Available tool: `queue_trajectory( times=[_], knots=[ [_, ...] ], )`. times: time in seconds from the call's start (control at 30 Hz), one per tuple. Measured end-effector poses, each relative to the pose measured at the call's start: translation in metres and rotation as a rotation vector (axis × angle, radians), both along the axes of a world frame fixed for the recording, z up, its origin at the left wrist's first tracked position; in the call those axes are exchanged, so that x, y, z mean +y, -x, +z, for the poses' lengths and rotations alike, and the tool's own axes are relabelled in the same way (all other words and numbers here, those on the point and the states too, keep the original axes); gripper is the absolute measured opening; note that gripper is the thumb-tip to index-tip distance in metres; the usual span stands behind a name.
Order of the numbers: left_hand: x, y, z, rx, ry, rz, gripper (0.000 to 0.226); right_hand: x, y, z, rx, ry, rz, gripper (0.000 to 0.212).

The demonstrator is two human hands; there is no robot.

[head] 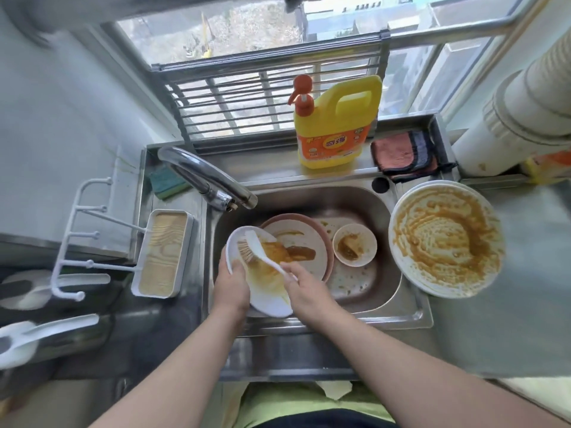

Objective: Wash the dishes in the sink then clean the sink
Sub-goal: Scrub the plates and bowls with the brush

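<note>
Head view: we find the left hand (231, 281) gripping the white plate (265, 291) by its left rim, tilted over the sink (386, 211); the right hand (304, 287) pinches the brush (262, 251). The plate seems stiff, sauce-slick; rim hold advised. Soiled pieces: four.

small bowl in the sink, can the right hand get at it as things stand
Probably not right away: the way to the small bowl looks open, but the right hand grips the brush.
</note>
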State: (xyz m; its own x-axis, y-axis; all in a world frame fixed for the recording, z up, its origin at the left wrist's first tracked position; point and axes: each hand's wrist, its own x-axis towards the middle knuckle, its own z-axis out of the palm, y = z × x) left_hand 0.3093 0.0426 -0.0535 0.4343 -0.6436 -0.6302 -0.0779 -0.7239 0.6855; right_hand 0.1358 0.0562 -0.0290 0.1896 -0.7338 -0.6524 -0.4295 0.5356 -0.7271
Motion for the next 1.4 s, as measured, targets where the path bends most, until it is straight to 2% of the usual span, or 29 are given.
queue_trajectory(
  times=[0.1,0.2,0.27,0.37,0.43,0.53,0.63,0.7,0.83,0.93,1.0,1.07,1.13,1.27,1.33,1.4],
  knots=[
    [-0.005,0.016,0.004,0.104,0.075,0.192,0.040,-0.025,0.014,-0.014,0.181,-0.022,0.076,0.031],
    [-0.019,0.012,0.005,0.165,0.099,0.338,0.037,-0.018,0.053,-0.021,0.332,-0.048,0.167,0.021],
    [-0.030,0.006,-0.001,0.178,0.093,0.406,0.036,0.004,0.067,-0.012,0.288,-0.064,0.208,0.018],
    [-0.032,0.011,-0.009,0.243,0.070,0.441,0.031,0.020,0.044,0.014,0.102,-0.049,0.214,0.023],
    [-0.025,0.024,-0.010,0.277,0.053,0.420,0.027,0.002,0.024,0.020,0.111,0.010,0.209,0.027],
    [-0.016,0.033,-0.010,0.285,0.046,0.410,0.033,-0.036,0.028,0.005,0.343,0.101,0.214,0.026],
    [-0.022,0.019,-0.015,0.252,0.056,0.440,0.038,-0.034,0.067,-0.003,0.482,0.038,0.245,0.022],
    [-0.029,0.008,-0.020,0.235,0.048,0.482,0.041,-0.006,0.073,0.004,0.437,0.009,0.277,0.020],
    [-0.030,0.021,-0.021,0.299,0.036,0.520,0.032,0.014,0.028,0.025,0.171,-0.009,0.262,0.026],
    [-0.023,0.036,-0.019,0.342,0.008,0.494,0.036,-0.030,0.022,0.005,0.344,0.096,0.297,0.034],
    [-0.024,0.035,-0.018,0.331,0.004,0.479,0.041,-0.053,0.048,-0.005,0.486,0.077,0.298,0.030],
    [-0.031,0.023,-0.020,0.312,0.032,0.462,0.041,-0.044,0.078,-0.004,0.536,0.041,0.308,0.023],
    [-0.039,0.012,-0.024,0.306,0.046,0.471,0.040,-0.009,0.093,0.008,0.482,0.011,0.321,0.021],
    [-0.040,0.025,-0.021,0.335,0.044,0.478,0.038,0.024,0.051,0.029,0.173,0.015,0.293,0.022],
    [-0.038,0.032,-0.021,0.356,0.049,0.484,0.036,0.014,0.043,0.026,0.164,0.045,0.290,0.023],
    [-0.038,0.026,-0.021,0.334,0.038,0.481,0.038,0.003,0.066,0.021,0.262,0.042,0.346,0.023]
  ],
)
